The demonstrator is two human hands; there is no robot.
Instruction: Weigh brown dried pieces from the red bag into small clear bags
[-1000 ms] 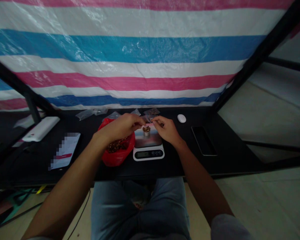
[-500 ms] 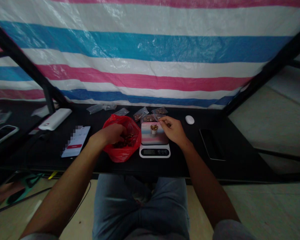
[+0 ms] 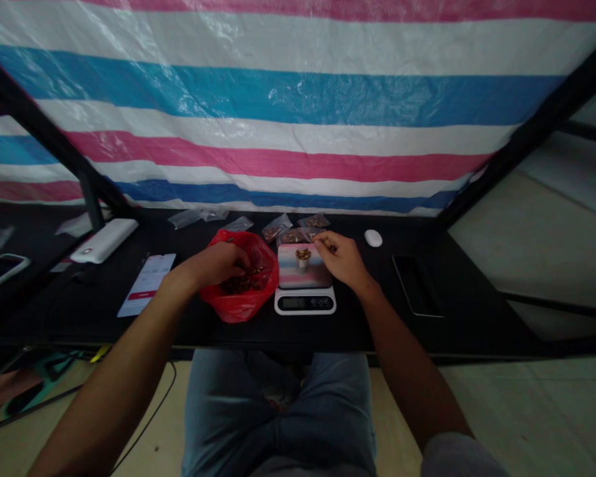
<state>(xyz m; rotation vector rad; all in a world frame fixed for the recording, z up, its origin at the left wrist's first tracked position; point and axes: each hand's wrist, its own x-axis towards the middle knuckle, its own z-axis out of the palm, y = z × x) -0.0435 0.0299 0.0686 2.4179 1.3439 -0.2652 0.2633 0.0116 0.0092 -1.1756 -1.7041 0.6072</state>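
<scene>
My left hand is inside the open mouth of a red plastic bag. Its fingers are curled together above small dark brown pieces in the bag; anything pinched in them is hidden. A digital scale stands right beside the bag. On its shiny plate is a small cup heaped with brown and yellowish pieces. At the plate's upper right corner, my right hand has its thumb and fingers drawn together, and brownish bits seem to show among the curled fingers. Their kind is too small to tell.
Small clear bags of brown pieces lie behind the scale, near flat clear bags. A lit phone and a white power bank are left. On the right lie a white oval case and a dark phone.
My left hand has drawn slightly up and left within the red bag, showing more of the pieces. My right hand stays by the scale plate. The whole view has shifted a little.
</scene>
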